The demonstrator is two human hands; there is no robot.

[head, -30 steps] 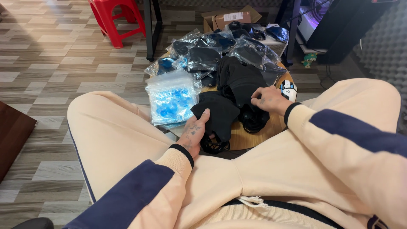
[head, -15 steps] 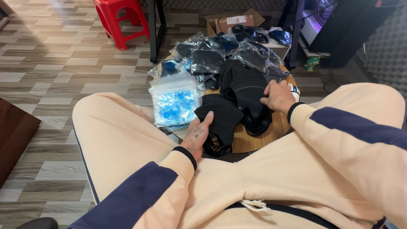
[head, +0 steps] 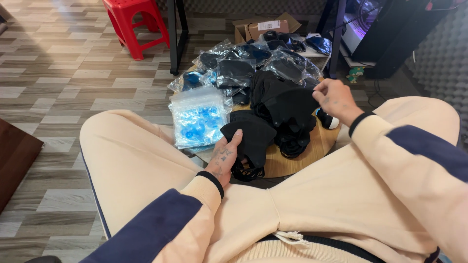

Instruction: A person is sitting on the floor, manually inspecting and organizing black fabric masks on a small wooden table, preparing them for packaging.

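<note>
1. My left hand (head: pixel 225 158) grips a black fabric piece (head: pixel 246 139) at the round wooden board's (head: pixel 312 151) near edge.
2. My right hand (head: pixel 334 100) pinches the black fabric pile (head: pixel 282 104) at the board's right edge.
3. A clear bag of blue items (head: pixel 199 119) overhangs the left edge.

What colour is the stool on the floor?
Red; the stool shows at the top left of the head view.
</note>
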